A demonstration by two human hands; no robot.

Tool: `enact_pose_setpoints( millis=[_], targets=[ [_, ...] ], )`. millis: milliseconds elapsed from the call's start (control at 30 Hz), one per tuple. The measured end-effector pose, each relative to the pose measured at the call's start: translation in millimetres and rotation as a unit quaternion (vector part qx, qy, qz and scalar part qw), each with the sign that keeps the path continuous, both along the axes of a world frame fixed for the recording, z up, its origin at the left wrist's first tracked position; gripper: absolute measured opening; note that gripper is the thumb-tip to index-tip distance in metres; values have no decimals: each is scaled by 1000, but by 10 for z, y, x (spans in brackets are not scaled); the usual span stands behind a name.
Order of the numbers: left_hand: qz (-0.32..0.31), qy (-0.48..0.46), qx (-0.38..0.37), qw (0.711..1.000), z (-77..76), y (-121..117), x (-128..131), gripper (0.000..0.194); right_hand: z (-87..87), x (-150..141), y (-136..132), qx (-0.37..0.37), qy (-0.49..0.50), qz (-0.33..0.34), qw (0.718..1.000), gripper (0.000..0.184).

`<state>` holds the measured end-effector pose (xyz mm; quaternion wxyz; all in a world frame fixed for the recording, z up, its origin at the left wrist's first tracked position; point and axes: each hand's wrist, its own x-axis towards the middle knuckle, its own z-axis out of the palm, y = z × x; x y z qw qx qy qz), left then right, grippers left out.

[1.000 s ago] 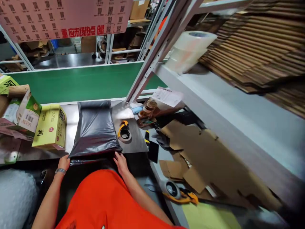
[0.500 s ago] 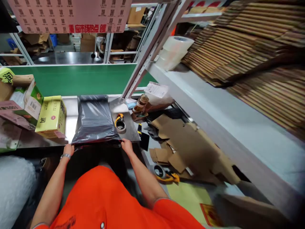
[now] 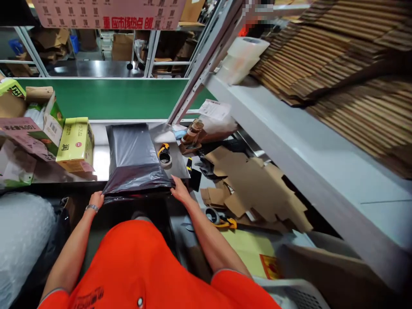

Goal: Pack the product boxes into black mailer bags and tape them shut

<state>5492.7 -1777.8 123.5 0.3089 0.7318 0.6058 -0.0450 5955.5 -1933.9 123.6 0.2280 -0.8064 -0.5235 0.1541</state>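
- The dark grey plastic mailer bag (image 3: 133, 159) lies flat at 12 o'clock on the steel bench (image 3: 101, 161), and it looks filled. Its near edge comes to the front of the bench, just before my body.
- My left hand (image 3: 95, 200), with a metal bracelet on the wrist, touches the near left corner of the bag. I cannot tell if this grip pinches the plastic or only rests on it.
- My right hand (image 3: 180, 191) lies on the near right corner, fingers together in a narrow grip. I cannot tell if it is holding the plastic.
- At 1 o'clock, just beside the bag, a yellow and black tape dispenser (image 3: 164, 155) stands on a grey sheet.
- At 11 o'clock, a yellow carton (image 3: 75, 145) stands close to the bag, and farther left is an open green and white box (image 3: 48, 124).
- Behind the bag, a green conveyor belt (image 3: 112, 98) runs across the view.
- At 9 o'clock, beside my left arm, is a big bundle of bubble wrap (image 3: 22, 244).
- At 2 o'clock, flattened cardboard (image 3: 254, 189) lies low on the right, and a second tape dispenser (image 3: 220, 223) lies near it at 3 o'clock.
- Higher at 2 o'clock, a white metal shelf (image 3: 289, 128) carries a roll of clear film (image 3: 243, 60).
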Motion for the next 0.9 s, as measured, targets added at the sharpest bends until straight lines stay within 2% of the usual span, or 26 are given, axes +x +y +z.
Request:
enact_pose_setpoints(
  millis=[67,133,167,233,300,333,500,633,700,767,833,900],
  targets=[
    [4,-10,3,1000,6,10,-1,32,81,-183,146,39,-44,93,994,89],
    [13,-20,4,1000,28,-10,4,32,122,-341,260,34,-90,206,974,92],
    [19,-26,4,999,44,-25,7,31,118,-383,279,2,-104,251,962,88],
    [32,-39,2,999,83,-51,12,29,55,-358,217,-96,-106,294,945,72],
    [49,-54,-4,997,119,-66,14,27,-59,-214,39,-160,-93,302,935,63],
    [59,-63,-8,996,134,-71,13,27,-121,-120,-74,-163,-85,303,935,61],
    [122,-120,-45,984,180,-95,-32,31,-313,210,-556,-78,-41,305,948,59],
    [140,-187,-123,964,241,-50,-136,41,-313,194,-639,-23,-43,259,965,55],
    [136,-227,-170,949,272,15,-197,46,-257,22,-579,18,-49,203,978,44],
    [134,-265,-216,930,288,90,-246,52,-154,-336,-442,78,-28,150,985,37],
    [135,-299,-262,907,282,156,-275,57,-31,-882,-212,137,33,138,980,37],
    [137,-331,-301,884,251,204,-289,59,59,-1535,96,156,117,177,965,35]
  ],
)
